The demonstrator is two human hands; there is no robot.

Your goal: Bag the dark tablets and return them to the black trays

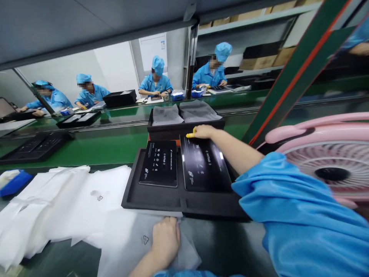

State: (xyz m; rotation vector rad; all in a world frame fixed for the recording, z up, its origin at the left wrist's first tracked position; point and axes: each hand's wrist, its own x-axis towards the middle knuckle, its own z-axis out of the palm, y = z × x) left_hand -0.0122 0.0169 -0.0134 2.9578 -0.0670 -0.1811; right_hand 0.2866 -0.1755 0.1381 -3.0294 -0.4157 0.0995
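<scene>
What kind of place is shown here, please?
Most likely a factory packing line for electronics: a long green conveyor belt, seated people in blue coats and caps along it, and a black foam tray holding flat black devices.

Factory packing line. Long green conveyor belt crosses room; 4 workers in matching blue caps and smocks sit along far side. Black trays of identical flat black devices, stacked white pouches on tabletop, cardboard boxes on shelves.
</scene>
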